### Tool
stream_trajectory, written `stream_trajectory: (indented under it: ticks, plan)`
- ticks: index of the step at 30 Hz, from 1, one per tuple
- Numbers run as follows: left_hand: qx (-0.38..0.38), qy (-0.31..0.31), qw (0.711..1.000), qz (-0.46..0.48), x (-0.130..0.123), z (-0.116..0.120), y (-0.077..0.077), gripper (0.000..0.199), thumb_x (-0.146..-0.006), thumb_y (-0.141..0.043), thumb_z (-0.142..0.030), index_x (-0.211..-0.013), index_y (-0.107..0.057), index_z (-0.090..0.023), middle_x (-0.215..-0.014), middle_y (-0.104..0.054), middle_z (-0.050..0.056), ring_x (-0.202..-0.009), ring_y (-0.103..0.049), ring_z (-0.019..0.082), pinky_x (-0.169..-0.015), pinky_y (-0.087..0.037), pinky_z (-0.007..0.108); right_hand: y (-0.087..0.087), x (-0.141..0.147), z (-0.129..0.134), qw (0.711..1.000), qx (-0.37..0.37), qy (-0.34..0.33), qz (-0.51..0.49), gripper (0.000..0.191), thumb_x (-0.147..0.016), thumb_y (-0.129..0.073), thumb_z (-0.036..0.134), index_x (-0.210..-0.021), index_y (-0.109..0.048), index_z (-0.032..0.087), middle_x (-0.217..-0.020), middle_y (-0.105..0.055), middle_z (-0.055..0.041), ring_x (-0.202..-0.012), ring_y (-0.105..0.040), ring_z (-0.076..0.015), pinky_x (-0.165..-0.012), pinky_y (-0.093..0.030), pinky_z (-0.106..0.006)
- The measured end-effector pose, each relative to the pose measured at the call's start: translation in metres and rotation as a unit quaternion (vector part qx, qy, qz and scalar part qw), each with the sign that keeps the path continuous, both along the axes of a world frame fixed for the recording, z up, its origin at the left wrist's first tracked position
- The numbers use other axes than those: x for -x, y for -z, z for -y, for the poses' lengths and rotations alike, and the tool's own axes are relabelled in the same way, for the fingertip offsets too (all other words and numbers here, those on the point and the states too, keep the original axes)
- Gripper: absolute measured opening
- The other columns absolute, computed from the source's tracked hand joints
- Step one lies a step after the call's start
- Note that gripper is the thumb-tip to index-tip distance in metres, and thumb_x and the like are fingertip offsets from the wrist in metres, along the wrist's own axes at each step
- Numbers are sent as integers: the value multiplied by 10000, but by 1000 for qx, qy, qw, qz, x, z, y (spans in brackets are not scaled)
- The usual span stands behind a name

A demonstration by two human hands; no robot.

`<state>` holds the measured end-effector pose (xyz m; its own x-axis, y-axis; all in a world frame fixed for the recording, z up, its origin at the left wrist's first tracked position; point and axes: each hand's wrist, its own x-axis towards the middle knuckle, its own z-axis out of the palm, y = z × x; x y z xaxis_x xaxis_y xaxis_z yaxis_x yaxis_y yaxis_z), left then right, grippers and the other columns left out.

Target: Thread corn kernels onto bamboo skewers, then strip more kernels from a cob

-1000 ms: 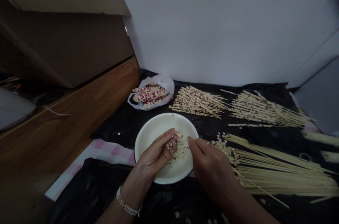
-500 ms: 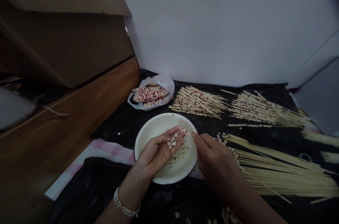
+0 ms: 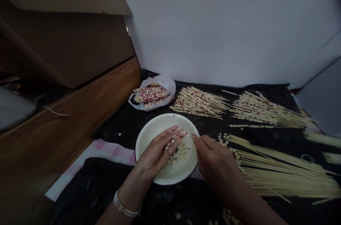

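Note:
My left hand (image 3: 156, 154) is curled over a white enamel plate (image 3: 156, 126), shut on pale corn kernels, with more kernels (image 3: 179, 152) heaped under it on the plate. A beaded bracelet (image 3: 125, 208) circles that wrist. My right hand (image 3: 215, 163) rests by the plate's right rim, its fingertips bunched; anything between them is hidden. Loose kernels on a thin line (image 3: 226, 143) lie just beyond it, beside a bundle of bare bamboo skewers (image 3: 287, 179).
Red-speckled corn cobs (image 3: 150, 95) lie in a white plastic bag (image 3: 170, 88) at the back. Two bunches of kernel-threaded skewers (image 3: 198, 102) sit on black plastic sheeting (image 3: 117, 131). A pink-checked cloth (image 3: 106, 150) and a wooden edge (image 3: 53, 132) lie left.
My left hand's fingers have curled back over the kernels after spreading half a second ago. My right hand has moved slightly right since the oldest frame.

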<state>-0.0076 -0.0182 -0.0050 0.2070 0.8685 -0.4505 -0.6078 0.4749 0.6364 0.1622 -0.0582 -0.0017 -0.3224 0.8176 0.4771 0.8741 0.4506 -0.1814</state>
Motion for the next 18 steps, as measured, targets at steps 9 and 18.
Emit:
stream_trajectory:
  ticks: [9,18]
  plan:
    - [-22,13,1000,-3,2,0,6,233,-780,-654,-105,-1010,-690,-99,-995,-716,127,-998,-661,213,-908,-524,286,0,2,0,1000,-10,-10,2,287,-839,-428,66,-1037,-632,104,-738,-586,-40,-593,-543,-167,-543,-398,-286]
    - [13,-44,999,-25,0,-2,1,189,-783,-624,-39,-935,-709,-112,-797,-704,47,-684,-660,72,-684,-540,130,-2,2,1,1000,-21,-7,-1,262,-843,-426,65,-1015,-617,114,-739,-584,-33,-589,-543,-166,-538,-376,-286]
